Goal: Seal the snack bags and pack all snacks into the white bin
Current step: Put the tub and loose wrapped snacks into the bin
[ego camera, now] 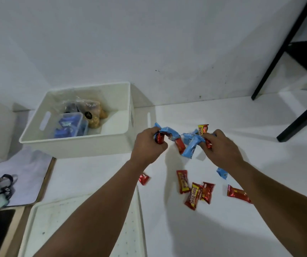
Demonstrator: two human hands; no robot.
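Two fistfuls of snack bars, left hand and right hand gripping, beside white bin rim.

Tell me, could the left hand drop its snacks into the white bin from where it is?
Probably yes. The left hand, gripping blue and red wrappers, is just beside the white bin, whose top is open. Nothing stands between them, and there is bare floor inside next to the bagged snacks.

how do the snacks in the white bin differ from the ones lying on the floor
The snacks in the white bin are clear bags holding several pieces each; the floor snacks are single wrapped bars. The bagged ones are packed; the loose bars lie scattered, red except one blue wrapper. Both are packaged snacks.
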